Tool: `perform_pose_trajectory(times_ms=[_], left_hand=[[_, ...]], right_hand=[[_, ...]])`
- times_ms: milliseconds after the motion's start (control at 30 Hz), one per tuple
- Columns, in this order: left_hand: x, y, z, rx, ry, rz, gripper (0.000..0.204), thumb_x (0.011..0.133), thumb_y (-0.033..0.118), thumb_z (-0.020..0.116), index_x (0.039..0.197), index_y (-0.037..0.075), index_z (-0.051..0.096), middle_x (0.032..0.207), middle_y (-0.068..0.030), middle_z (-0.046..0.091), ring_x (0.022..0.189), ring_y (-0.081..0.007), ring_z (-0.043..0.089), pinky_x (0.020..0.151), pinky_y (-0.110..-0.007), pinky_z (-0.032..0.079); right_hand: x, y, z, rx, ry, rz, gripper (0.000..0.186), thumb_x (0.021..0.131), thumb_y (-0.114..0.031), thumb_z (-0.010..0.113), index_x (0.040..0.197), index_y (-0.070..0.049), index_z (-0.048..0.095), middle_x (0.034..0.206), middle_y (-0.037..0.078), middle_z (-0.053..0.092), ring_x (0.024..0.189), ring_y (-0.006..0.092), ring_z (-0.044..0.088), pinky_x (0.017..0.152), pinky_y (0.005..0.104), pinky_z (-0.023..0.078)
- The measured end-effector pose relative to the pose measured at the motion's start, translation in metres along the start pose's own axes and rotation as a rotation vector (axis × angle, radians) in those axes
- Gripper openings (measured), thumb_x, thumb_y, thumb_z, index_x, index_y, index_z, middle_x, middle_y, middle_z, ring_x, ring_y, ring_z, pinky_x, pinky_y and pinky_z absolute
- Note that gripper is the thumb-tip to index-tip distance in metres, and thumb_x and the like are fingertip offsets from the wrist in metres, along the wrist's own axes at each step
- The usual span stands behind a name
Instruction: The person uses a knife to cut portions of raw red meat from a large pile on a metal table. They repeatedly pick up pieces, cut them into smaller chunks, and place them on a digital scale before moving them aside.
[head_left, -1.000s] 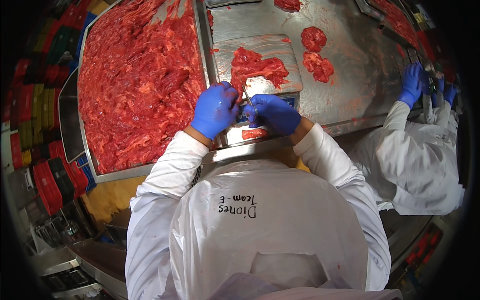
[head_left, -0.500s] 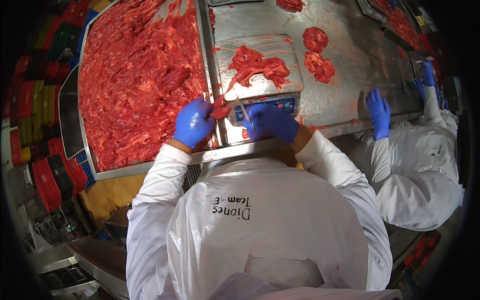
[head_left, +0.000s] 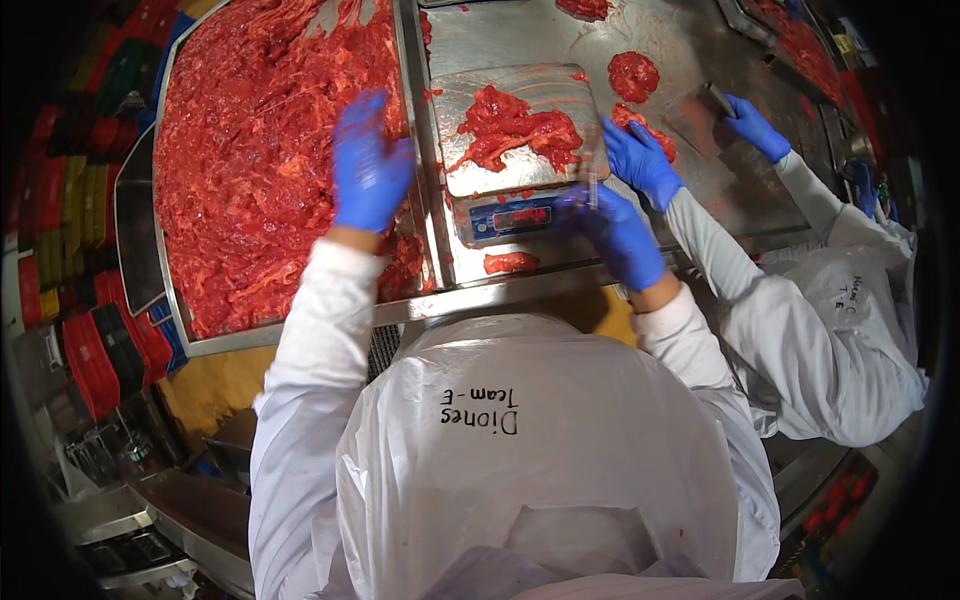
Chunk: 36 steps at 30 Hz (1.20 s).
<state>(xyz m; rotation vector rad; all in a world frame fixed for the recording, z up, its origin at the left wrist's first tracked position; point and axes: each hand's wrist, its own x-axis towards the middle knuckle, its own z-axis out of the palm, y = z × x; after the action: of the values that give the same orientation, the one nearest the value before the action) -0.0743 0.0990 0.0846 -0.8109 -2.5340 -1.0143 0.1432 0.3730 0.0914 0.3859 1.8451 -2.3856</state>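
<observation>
My left hand [head_left: 372,170], in a blue glove, is over the near right part of a heap of raw red meat [head_left: 260,170]. Its fingers are apart, slightly blurred, and I see nothing in them. My right hand [head_left: 622,235], also blue-gloved, is closed around a knife [head_left: 594,192], whose narrow blade points away from me; the handle is hidden. That hand is just right of the scale's display [head_left: 510,218]. Several joined strips of meat [head_left: 520,132] lie on the scale's steel platform [head_left: 505,182]. A small meat piece [head_left: 511,262] rests in front of the scale.
The heap fills a steel tray [head_left: 165,255] at left. On the steel table [head_left: 500,40], a round meat portion [head_left: 633,77] lies beyond a co-worker's gloved hand [head_left: 645,165], which touches another portion [head_left: 645,132]. Their other hand [head_left: 757,130] grips a flat metal tool [head_left: 716,100].
My left hand has moved away from the scale, over the heap, and no longer holds a meat scrap. My right hand has moved right with the knife. The co-worker's hands have reached in.
</observation>
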Motion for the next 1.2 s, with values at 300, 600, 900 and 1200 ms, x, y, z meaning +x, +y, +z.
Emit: perform_pose_trajectory(times_ms=[300, 600, 900, 1200], left_hand=[[0.004, 0.015, 0.002, -0.283, -0.450, -0.201, 0.036, 0.087, 0.002, 0.065, 0.123, 0.001, 0.066, 0.114, -0.0139, 0.068, 0.105, -0.0234, 0.070, 0.094, -0.036, 0.055], [-0.121, -0.030, -0.025, -0.058, -1.030, -0.316, 0.013, 0.081, 0.007, 0.072, 0.094, 0.006, 0.071, 0.090, -0.0164, 0.071, 0.083, -0.0288, 0.071, 0.077, -0.040, 0.057], [-0.013, 0.019, -0.003, -0.075, -0.364, -0.037, 0.031, 0.088, 0.008, 0.071, 0.119, 0.005, 0.069, 0.105, -0.0145, 0.069, 0.086, -0.0217, 0.069, 0.076, -0.032, 0.056], [-0.052, -0.011, -0.017, -0.117, -0.411, -0.262, 0.020, 0.087, 0.019, 0.077, 0.098, 0.004, 0.072, 0.084, -0.0130, 0.067, 0.081, -0.0267, 0.068, 0.073, -0.035, 0.054]], right_hand=[[0.030, -0.008, 0.009, -0.054, -0.003, -0.024, 0.027, 0.106, -0.022, 0.058, 0.124, -0.003, 0.058, 0.109, 0.007, 0.068, 0.105, 0.0175, 0.066, 0.094, 0.0330, 0.050], [-0.018, 0.029, 0.003, -0.077, 0.065, 0.062, 0.021, 0.103, -0.009, 0.058, 0.121, -0.002, 0.063, 0.111, 0.006, 0.069, 0.104, 0.0166, 0.066, 0.093, 0.0318, 0.053], [-0.008, 0.012, -0.001, -0.038, 0.034, 0.017, 0.028, 0.102, -0.022, 0.065, 0.123, -0.003, 0.064, 0.111, 0.004, 0.070, 0.102, 0.0112, 0.064, 0.092, 0.0276, 0.050], [-0.034, 0.024, -0.036, -0.370, 0.046, 0.081, 0.027, 0.099, -0.008, 0.065, 0.126, -0.002, 0.065, 0.110, 0.004, 0.070, 0.098, 0.0105, 0.064, 0.086, 0.0266, 0.052]])
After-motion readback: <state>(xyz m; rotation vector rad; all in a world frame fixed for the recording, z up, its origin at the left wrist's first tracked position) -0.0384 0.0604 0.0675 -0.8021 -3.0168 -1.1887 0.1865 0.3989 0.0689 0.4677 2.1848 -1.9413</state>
